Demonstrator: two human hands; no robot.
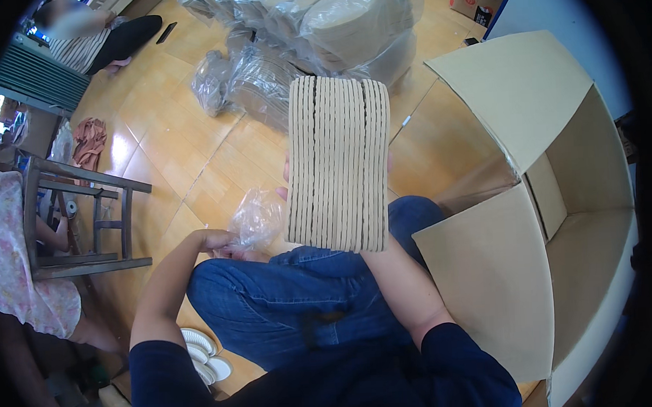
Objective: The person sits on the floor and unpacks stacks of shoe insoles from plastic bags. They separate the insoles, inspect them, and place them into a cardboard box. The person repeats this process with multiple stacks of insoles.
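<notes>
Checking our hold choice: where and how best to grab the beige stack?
Beige stack: probably by its two outer faces, near mid-length, coming from left and right at once. Its thin layers stand side by side across the picture, so squeezing inward should press them together; holding only middle layers could let outer ones slip.

Head cam, L of pair; wide fisheye, down & fwd over near lap [271, 289]; floor [213, 161] beyond
</notes>
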